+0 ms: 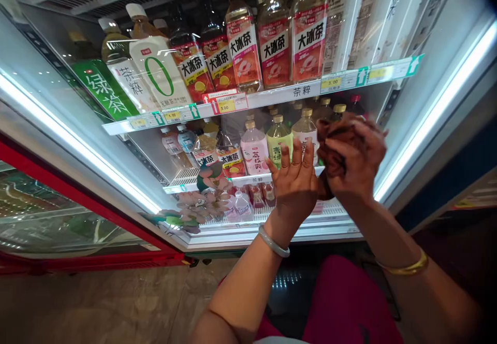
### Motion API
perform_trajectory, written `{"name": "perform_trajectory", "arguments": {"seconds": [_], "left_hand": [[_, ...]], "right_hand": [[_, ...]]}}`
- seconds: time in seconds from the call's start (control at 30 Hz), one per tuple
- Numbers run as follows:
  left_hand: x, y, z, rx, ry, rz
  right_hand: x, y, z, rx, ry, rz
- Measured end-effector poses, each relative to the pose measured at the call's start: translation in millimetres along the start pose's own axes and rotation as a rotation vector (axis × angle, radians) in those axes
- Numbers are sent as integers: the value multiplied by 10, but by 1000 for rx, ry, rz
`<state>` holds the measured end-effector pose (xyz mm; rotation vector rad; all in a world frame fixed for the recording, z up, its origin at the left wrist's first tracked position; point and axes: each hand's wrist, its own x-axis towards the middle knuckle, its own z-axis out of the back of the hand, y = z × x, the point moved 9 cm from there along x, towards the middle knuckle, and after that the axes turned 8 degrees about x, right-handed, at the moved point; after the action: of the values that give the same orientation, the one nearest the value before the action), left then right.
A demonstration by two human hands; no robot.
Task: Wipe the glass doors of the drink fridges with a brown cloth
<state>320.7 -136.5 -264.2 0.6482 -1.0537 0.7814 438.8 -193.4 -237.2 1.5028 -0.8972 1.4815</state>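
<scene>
My left hand (295, 182) is stretched out with its fingers spread, seemingly laid against the glass in front of a drinks fridge. A pale bangle (274, 241) circles its wrist. Just to its right, my right hand (360, 160) grips a crumpled dark brown cloth (334, 161) with its fingers curled round it. The cloth is bunched up near the right side of the fridge and hides some bottles behind. Slight blur shows on the right fingers. On that wrist sits a gold-coloured bangle (406, 265).
Tea bottles (274, 43) line the upper shelf (272, 95), which has price tags. Smaller bottles (254, 147) stand on the shelf below. Flower shapes (205, 201) show at lower left. A red-framed cooler (89, 194) is on the left. Bright light strips (404, 157) run along both sides.
</scene>
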Motion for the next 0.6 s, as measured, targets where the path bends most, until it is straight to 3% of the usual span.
{"name": "perform_trajectory", "arguments": {"seconds": [0.1, 0.2, 0.3, 0.37, 0.47, 0.6], "left_hand": [[43, -45, -9, -12, 4, -13], [49, -55, -7, -8, 2, -14], [44, -95, -8, -3, -12, -12], [46, -143, -30, -1, -5, -9], [52, -206, -64, -28, 8, 1], [38, -216, -114, -104, 32, -2]], "right_hand": [[201, -330, 287, -30, -62, -60], [-13, -549, 515, -51, -147, -140], [-339, -488, 461, -64, -154, -170], [-372, -355, 296, -50, -80, -152], [-96, -221, 147, -14, 9, -67], [304, -410, 392, -7, -59, -5]]}}
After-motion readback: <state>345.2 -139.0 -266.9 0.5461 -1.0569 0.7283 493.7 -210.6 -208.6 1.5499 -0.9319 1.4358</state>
